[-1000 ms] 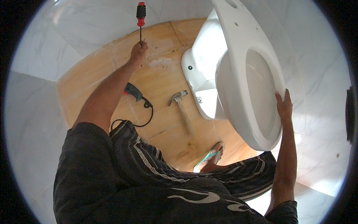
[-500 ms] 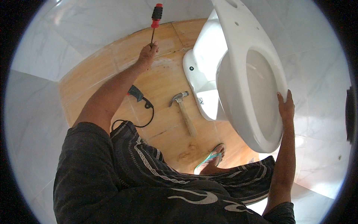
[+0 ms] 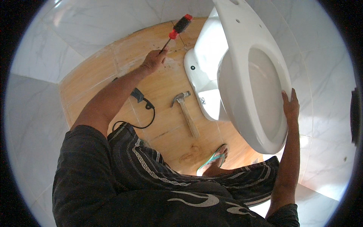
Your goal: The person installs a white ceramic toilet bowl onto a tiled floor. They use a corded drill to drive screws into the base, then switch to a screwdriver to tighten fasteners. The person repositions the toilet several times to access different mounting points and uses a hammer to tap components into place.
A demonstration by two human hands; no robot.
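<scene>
My left hand [image 3: 155,60] is closed around the metal shaft of a screwdriver [image 3: 181,26], whose red and black handle points up and away to the right. On the right stands a white toilet bowl [image 3: 230,90], its rim and oval opening turned toward the right. My right hand [image 3: 291,107] rests on the outer edge of that rim, fingers over it and wrapped against it. The toilet's white base [image 3: 212,104] faces the middle of the floor, with a small dark round hole in its foot.
A claw hammer [image 3: 187,113] with a wooden handle lies on the tan tiled floor [image 3: 166,83]. Left of it is a dark power tool [image 3: 137,94] with a black cord, partly behind my left forearm. My sandalled foot [image 3: 215,160] is near the bowl. Marbled wall tiles [image 3: 34,102] surround the floor.
My left hand has shifted slightly right and nearer, and the screwdriver has tilted from nearly upright toward the right. My right hand stays on the toilet bowl.
</scene>
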